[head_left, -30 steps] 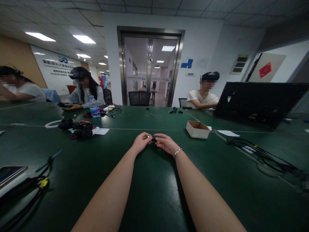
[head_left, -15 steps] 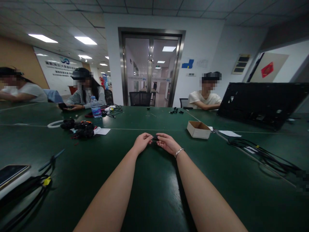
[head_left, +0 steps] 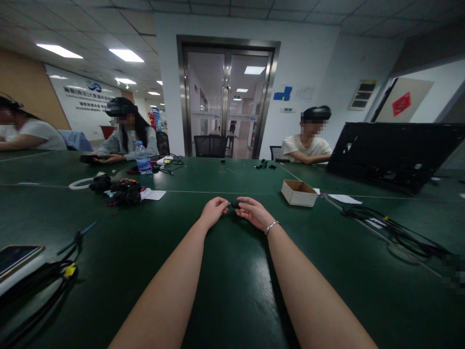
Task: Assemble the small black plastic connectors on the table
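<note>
Both hands meet over the green table (head_left: 232, 271), a short gap between their fingertips. My right hand (head_left: 254, 213), with a silver bracelet at the wrist, holds a small dark oblong piece (head_left: 236, 204) between thumb and fingers. Its exact kind is too small to tell. Opposite it, my left hand (head_left: 215, 212) is closed in a pinch, thumb against forefinger, close to the left end of the dark piece. What those left fingers hold, if anything, is too small to make out.
An open cardboard box (head_left: 298, 194) stands right of my hands. Small black pieces (head_left: 265, 165) lie farther back. Cable bundles (head_left: 395, 228), a phone (head_left: 18, 257), a water bottle (head_left: 143, 159), black gear (head_left: 125, 191) and a large monitor (head_left: 392, 155) sit around. Several people are seated opposite.
The dark piece shows more clearly in my right fingers, and the right hand has shifted slightly. My left hand stays pinched. The whole view has moved a little.
</note>
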Available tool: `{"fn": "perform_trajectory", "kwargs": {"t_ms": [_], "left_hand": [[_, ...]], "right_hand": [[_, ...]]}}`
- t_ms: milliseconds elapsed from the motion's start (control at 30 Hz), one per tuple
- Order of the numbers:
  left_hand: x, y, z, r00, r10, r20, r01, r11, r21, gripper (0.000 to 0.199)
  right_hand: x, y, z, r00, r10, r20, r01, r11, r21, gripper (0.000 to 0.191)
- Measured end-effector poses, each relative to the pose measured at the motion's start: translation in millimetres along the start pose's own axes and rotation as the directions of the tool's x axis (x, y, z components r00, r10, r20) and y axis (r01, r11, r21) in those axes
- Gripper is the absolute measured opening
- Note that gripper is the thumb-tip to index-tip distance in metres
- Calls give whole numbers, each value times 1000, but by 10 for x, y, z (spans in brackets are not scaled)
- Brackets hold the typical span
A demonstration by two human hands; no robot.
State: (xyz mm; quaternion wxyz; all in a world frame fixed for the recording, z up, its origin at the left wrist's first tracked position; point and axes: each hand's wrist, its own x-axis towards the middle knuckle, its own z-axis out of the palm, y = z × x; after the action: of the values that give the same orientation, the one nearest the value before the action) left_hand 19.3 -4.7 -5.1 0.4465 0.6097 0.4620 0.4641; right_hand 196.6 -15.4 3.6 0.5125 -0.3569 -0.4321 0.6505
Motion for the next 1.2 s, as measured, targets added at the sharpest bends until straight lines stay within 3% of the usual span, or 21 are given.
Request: {"fn": "perform_trajectory", "kwargs": {"t_ms": [1200], "left_hand": [[-38,69,13,998,-59,25,59,998,23,22]], "right_hand": [[-46,-44,46,999,25,36,-25,1000,-10,21]]}}
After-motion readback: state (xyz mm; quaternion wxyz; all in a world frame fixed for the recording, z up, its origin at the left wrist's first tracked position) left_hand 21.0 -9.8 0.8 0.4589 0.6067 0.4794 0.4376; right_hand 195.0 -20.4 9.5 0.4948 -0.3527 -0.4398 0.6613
